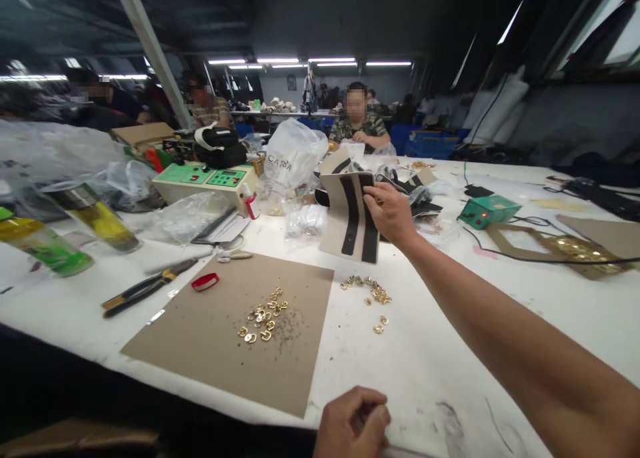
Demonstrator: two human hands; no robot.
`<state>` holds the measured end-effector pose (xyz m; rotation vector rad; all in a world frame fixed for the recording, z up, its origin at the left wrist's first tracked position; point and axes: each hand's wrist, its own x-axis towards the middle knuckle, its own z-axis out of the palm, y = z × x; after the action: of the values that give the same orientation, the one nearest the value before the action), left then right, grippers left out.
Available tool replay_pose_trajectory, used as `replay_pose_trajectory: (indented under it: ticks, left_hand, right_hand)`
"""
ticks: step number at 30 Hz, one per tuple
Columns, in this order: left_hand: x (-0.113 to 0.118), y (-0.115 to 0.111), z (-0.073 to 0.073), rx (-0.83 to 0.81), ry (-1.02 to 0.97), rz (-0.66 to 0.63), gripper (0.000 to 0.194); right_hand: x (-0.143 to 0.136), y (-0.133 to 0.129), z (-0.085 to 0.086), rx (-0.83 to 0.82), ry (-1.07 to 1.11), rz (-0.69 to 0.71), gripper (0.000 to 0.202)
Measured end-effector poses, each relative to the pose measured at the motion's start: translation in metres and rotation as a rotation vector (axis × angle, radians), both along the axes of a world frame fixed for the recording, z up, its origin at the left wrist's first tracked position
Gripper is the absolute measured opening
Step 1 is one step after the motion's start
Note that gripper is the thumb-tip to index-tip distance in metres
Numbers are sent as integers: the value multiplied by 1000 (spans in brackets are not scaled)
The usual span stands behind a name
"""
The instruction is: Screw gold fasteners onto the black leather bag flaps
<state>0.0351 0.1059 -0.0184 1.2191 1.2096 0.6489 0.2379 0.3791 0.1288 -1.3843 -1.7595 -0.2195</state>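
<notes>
R hand (391,210) is gripping the beige panel (334,221) by its top corner over the worktop (415,358), prob. keeping it upright, while L hand (345,425) is curling nearby, contents unclear, & card (200,338) is prob. corralling gold rings (251,338).
</notes>
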Motion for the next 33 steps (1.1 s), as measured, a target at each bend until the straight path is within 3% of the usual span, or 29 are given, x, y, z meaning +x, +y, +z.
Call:
replay_pose_trajectory:
  ticks: [2, 4, 7, 9, 11, 13, 16, 18, 20, 23, 25, 27, 30, 33]
  left_hand:
    - [-2, -5, 28, 83, -57, 124, 42]
    - [-10, -18, 57, 295, -81, 262, 38]
    - [-28, -47, 91, 630, -100, 403, 39]
    - [-41, -68, 103, 799, -72, 397, 50]
    - [-50, -86, 104, 838, -82, 325, 73]
    - [-55, -99, 99, 713, -209, 213, 101]
    - [-60, -110, 83, 411, -417, 63, 131]
    - [-67, -113, 73, 288, -427, -13, 138]
    - [-76, -114, 69, 257, -407, -83, 128]
    - [-92, -112, 74, 304, -439, -152, 93]
    - [-102, -110, 79, 287, -509, -147, 69]
    - [-110, -109, 77, 174, -588, -74, 55]
    - [-118, -108, 56, -119, -658, 104, 42]
    - [-123, -105, 26, -347, -661, 254, 33]
  right_hand:
    - [2, -44, 28, 174, 72, 36, 29]
    - [-1, -101, 48, 344, 101, 97, 27]
    - [-17, -196, 58, 463, -36, 121, 26]
    - [-32, -257, 51, 467, -137, 134, 27]
    - [-48, -310, 35, 399, -136, 192, 27]
    - [-65, -352, 12, 260, -50, 284, 28]
    - [-90, -392, -25, 5, 169, 364, 27]
    - [-105, -405, -45, -153, 344, 353, 22]
    - [-118, -409, -57, -287, 491, 328, 17]
    - [-133, -403, -59, -469, 653, 344, 22]
    - [-140, -393, -53, -617, 758, 432, 25]
    - [-145, -380, -46, -822, 861, 566, 28]
    - [-150, -347, -41, -1073, 958, 676, 33]
    - [-156, -297, -50, -949, 845, 543, 34]
